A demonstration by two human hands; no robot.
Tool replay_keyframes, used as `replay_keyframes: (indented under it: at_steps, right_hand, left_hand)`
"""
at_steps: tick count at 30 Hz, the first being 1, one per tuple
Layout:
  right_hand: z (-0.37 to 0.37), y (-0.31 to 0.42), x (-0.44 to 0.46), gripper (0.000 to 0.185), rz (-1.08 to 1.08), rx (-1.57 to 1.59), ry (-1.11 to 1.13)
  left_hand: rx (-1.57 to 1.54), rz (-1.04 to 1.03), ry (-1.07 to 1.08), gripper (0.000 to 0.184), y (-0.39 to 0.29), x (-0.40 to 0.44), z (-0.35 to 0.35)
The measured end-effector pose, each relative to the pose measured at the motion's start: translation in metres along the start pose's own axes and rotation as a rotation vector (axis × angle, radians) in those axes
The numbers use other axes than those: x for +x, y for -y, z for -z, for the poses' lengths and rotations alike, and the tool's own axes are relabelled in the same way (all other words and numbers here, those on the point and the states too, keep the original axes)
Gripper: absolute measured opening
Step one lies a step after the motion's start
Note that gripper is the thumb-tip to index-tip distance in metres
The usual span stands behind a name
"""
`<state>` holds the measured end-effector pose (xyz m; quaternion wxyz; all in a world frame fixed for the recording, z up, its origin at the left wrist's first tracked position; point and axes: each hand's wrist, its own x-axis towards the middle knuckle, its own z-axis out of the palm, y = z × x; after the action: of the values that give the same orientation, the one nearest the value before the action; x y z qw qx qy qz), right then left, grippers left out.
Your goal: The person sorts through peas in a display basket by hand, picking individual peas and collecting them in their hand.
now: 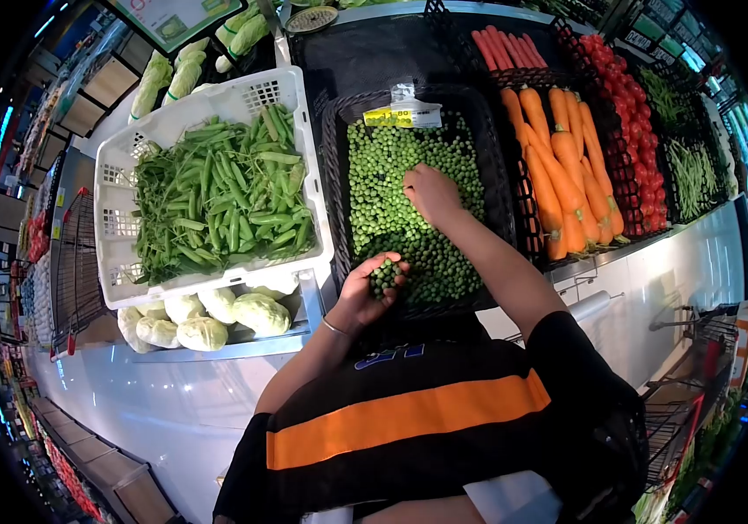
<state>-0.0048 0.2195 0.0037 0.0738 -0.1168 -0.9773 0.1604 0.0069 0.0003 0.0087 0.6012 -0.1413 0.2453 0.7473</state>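
2 bare hands are over loose green peas (382,175), which fill a black basket (336,201) in the middle of the scene. The left hand (377,286), at the near left of the basket, is cupped with its fingers curled up around a small heap of peas; a thin bracelet (332,328) circles its wrist. The right hand (431,194) reaches farther in, right of the middle, its fingers bent and drawn together, with the tips down among the peas. Whether it pinches any cannot be told, since the back of the hand hides the tips.

At the far end of the basket stands a yellow and white price tag (404,115). Just beside the basket on the left is a white crate (320,201) heaped with green pods (234,192); pale round cabbages (260,314) lie at its near side, lower down. To the right, large orange carrots (570,166) lie in a dark basket, with red tomatoes (636,131) beyond them and long green vegetables (692,179) farther right. Reddish slender vegetables (505,48) lie beyond the carrots. Nearest, the person wears a black garment (409,419) crossed by 1 orange band.
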Motion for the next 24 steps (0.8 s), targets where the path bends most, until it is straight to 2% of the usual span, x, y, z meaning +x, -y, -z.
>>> replay_keyframes:
  at_steps: [2,4,6,7,9,10,12,13,15,16,18,20,23,24]
  right_hand:
    - [0.006,0.002,0.002,0.011,-0.021,-0.013,0.047]
    - [0.018,0.007,-0.007,0.013,-0.009,0.042,-0.006]
    - [0.045,0.021,-0.024,0.013,0.02,0.439,0.024]
    - [0.053,0.029,-0.036,0.016,0.102,0.51,0.073]
    - [0.058,0.041,-0.061,0.024,0.214,0.607,0.198]
    - [0.068,0.041,-0.069,0.041,0.275,0.405,0.174]
    - [0.055,0.023,-0.076,0.063,0.014,0.163,-0.02]
    - [0.044,0.011,-0.078,0.063,0.006,0.162,-0.027]
    - [0.016,-0.013,-0.075,0.082,-0.408,0.188,0.0]
    - [0.001,-0.017,-0.067,0.082,-0.421,0.196,-0.009]
    - [-0.02,-0.016,-0.043,0.084,-0.369,-0.04,-0.179]
    - [-0.023,-0.007,-0.016,0.078,-0.262,0.016,-0.247]
    - [-0.013,0.02,-0.001,0.06,-0.054,0.113,-0.105]
    - [-0.004,0.028,-0.003,0.059,0.014,0.14,0.081]
  left_hand:
    - [0.0,-0.023,0.037,0.021,0.001,-0.001,0.004]
    - [-0.014,-0.044,0.066,0.024,0.001,-0.002,0.003]
    - [-0.039,-0.049,0.035,0.025,0.0,0.0,0.003]
    - [-0.06,-0.046,0.003,0.026,0.001,0.002,0.002]
    - [-0.125,-0.046,0.007,0.026,0.002,0.006,0.003]
    - [-0.143,-0.052,-0.019,0.025,0.002,0.009,0.005]
    - [-0.109,-0.048,0.006,0.023,0.001,0.008,0.003]
    - [-0.111,-0.053,0.004,0.022,0.002,0.007,0.002]
    - [-0.123,-0.051,0.022,0.018,0.002,0.004,0.002]
    - [-0.108,-0.041,0.019,0.018,0.001,0.004,0.002]
    - [-0.121,-0.079,0.089,0.018,0.003,0.004,0.003]
    - [-0.145,-0.09,0.121,0.018,0.004,0.005,0.004]
    - [-0.158,-0.097,0.096,0.017,0.001,-0.001,0.003]
    - [-0.187,-0.113,0.102,0.017,0.0,-0.004,0.003]
